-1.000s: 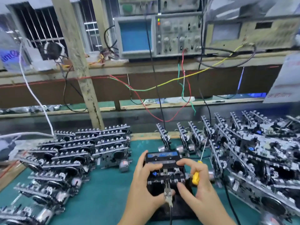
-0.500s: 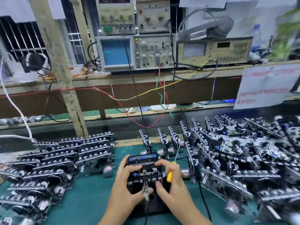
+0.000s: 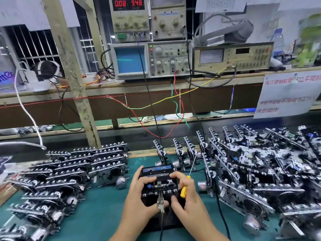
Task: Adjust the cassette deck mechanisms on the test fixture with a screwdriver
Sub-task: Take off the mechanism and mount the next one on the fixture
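- Both hands clamp the cassette mechanism (image 3: 159,186) on the black fixture (image 3: 163,221): left hand (image 3: 140,197) steadies it, right hand (image 3: 186,197) also keeps the yellow screwdriver (image 3: 183,191) tucked, shaft up, probably ready.
- Oscilloscope (image 3: 151,60) behind, likely for checking adjustment.

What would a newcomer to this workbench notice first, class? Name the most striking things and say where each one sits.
Two hands, left hand and right hand, hold a cassette deck mechanism at the front centre, a yellow-handled screwdriver tucked in the right one. Heaps of like mechanisms lie on the green mat at both sides. Behind, on the shelf, an oscilloscope shows a green trace.
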The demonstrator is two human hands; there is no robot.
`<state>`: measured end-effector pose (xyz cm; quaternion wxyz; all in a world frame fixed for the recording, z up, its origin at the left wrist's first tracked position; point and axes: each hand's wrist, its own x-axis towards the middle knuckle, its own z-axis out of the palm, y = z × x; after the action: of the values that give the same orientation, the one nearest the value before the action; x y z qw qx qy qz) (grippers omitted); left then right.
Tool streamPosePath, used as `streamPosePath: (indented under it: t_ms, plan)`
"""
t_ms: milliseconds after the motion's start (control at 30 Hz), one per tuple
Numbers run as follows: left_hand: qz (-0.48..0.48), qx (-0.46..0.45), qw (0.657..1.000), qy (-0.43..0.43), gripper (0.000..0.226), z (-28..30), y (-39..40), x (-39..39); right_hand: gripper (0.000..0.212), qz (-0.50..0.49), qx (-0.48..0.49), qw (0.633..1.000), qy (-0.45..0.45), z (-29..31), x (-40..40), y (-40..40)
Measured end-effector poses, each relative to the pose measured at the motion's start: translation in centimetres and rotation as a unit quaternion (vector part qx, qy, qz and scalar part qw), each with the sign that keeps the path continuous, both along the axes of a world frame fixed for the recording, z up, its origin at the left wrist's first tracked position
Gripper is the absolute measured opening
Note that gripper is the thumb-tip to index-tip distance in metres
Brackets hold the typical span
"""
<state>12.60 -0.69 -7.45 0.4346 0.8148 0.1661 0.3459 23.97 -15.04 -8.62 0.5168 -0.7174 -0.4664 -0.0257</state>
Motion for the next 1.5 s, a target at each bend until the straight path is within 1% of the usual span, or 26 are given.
streamPosePath:
  t_ms: [200, 300, 433, 533, 633, 767, 833, 967, 1033, 1100, 1167, 1233, 1267, 1367, 1433, 1500]
  plan:
    - [0.01, 0.002, 1.0, 0.007, 0.072, 0.4, -0.2, -0.3, 0.052, -0.004, 0.004, 1.0, -0.006, 0.1, 0.1, 0.0]
    - [0.012, 0.001, 1.0, 0.005, 0.07, 0.4, -0.3, -0.3, 0.043, 0.006, 0.011, 1.0, -0.007, 0.1, 0.1, 0.0]
    - [0.0, 0.009, 1.0, 0.003, 0.067, 0.3, -0.2, -0.4, 0.058, 0.004, 0.013, 1.0, -0.002, -0.1, 0.3, -0.1]
    - [0.002, 0.016, 1.0, 0.006, 0.068, 0.3, -0.2, -0.5, 0.063, 0.003, 0.017, 1.0, -0.001, 0.1, 0.3, -0.1]
    - [0.003, 0.017, 1.0, 0.004, 0.07, 0.2, -0.1, -0.5, 0.062, -0.003, 0.022, 1.0, -0.008, 0.2, 0.2, -0.1]
    - [0.005, 0.021, 1.0, 0.006, 0.07, 0.1, 0.0, -0.5, 0.055, -0.007, 0.022, 0.999, -0.023, 0.3, 0.1, 0.0]
    - [0.007, 0.021, 1.0, 0.011, 0.069, -0.1, 0.1, -0.4, 0.055, -0.007, 0.022, 0.999, -0.023, 0.3, 0.1, 0.0]
    - [0.003, 0.007, 1.0, 0.029, 0.07, 0.1, 0.3, -0.2, 0.07, -0.003, -0.001, 1.0, 0.005, 1.0, -0.3, -0.5]
    - [-0.015, 0.002, 0.998, 0.059, 0.067, 0.5, 0.7, -0.4, 0.069, 0.008, -0.015, 1.0, 0.013, 1.9, -0.2, -0.9]
    - [-0.053, 0.005, 0.994, 0.095, 0.063, 1.1, 1.5, -1.1, 0.059, 0.025, -0.035, 0.999, 0.019, 3.0, 0.1, -1.4]
    - [-0.091, 0.017, 0.987, 0.13, 0.065, 2.0, 2.7, -1.8, 0.055, 0.039, -0.061, 0.997, 0.027, 4.3, 0.6, -1.7]
    - [-0.12, 0.027, 0.979, 0.162, 0.075, 2.9, 3.9, -2.2, 0.061, 0.052, -0.095, 0.994, 0.026, 5.6, 1.5, -1.8]
    - [-0.131, 0.028, 0.975, 0.176, 0.083, 3.2, 4.5, -2.3, 0.063, 0.056, -0.123, 0.991, 0.018, 6.3, 2.0, -1.7]
    - [-0.137, 0.014, 0.967, 0.214, 0.11, 4.0, 6.0, -2.4, 0.061, 0.073, -0.245, 0.967, -0.02, 8.0, 4.0, -1.0]
    - [-0.127, 0.011, 0.964, 0.233, 0.116, 4.4, 6.8, -2.1, 0.062, 0.082, -0.315, 0.945, -0.037, 8.7, 5.1, -0.4]
    - [-0.118, 0.019, 0.961, 0.25, 0.118, 4.9, 7.4, -1.7, 0.065, 0.079, -0.356, 0.93, -0.048, 9.1, 5.6, 0.3]
